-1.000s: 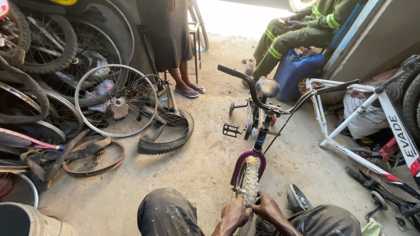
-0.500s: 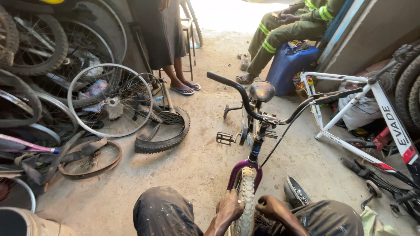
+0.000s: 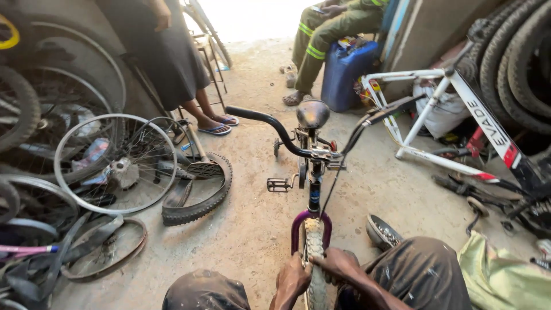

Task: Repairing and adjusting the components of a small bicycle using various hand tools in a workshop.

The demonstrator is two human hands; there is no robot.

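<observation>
Both hands clamp the front tyre (image 3: pixel 315 252) of a small bike (image 3: pixel 310 152) standing before the knees; left hand (image 3: pixel 293 278) grips its left side, right hand (image 3: pixel 337 265) its right; a loose wheel (image 3: pixel 116 163) leans nearby at left.

- One small bike (image 3: pixel 313 166), upright, two hands on its front tyre.
- One white frame (image 3: pixel 453 109) right of the bike.
- One spoked wheel (image 3: pixel 115 163) left of it.
- One loose tyre (image 3: pixel 198 192) beside that wheel.
- One blue can (image 3: pixel 344 74) beyond the bike.

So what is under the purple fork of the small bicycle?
Under the purple fork sits the knobbly front tyre, gripped by the left hand and right hand. Rim and hub are hidden.
</observation>
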